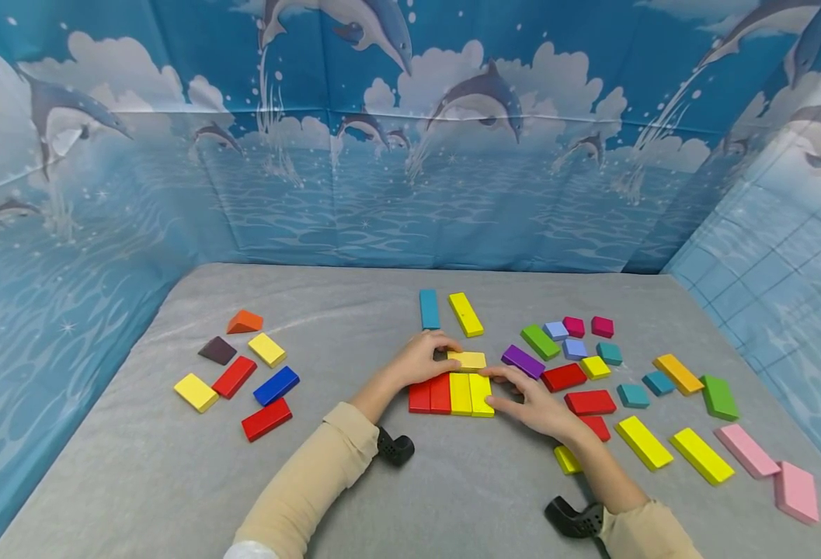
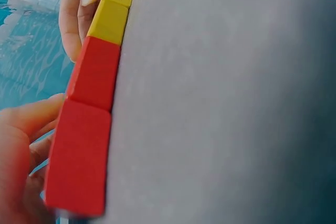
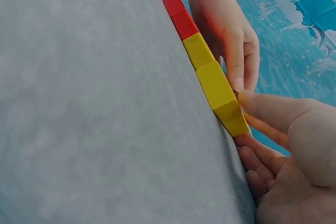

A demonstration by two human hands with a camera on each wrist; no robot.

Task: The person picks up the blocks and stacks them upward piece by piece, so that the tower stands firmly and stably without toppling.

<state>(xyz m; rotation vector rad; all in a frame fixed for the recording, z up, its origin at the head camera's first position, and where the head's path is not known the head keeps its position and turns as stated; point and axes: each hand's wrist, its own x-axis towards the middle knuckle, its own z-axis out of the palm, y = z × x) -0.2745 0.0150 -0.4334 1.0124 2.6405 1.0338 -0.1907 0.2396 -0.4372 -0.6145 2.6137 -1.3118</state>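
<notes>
Two red blocks (image 1: 429, 396) and two yellow blocks (image 1: 471, 396) lie side by side in a row on the grey cloth. Crosswise along the far ends of the yellow pair is a pale yellow block (image 1: 467, 361). Its left end is between the thumb and index finger of my left hand (image 1: 420, 361). My right hand (image 1: 532, 400) touches the yellow blocks from the right, its index finger near the far corner and its thumb against the outer long side. In the right wrist view, fingers of both hands meet close behind the yellow blocks (image 3: 214, 85).
A blue block (image 1: 429, 309) and a long yellow block (image 1: 466, 314) lie beyond the row. Several loose blocks, among them a purple block (image 1: 523, 362) and a pink block (image 1: 797, 492), spread to the right. More, including an orange wedge (image 1: 245, 321), lie left.
</notes>
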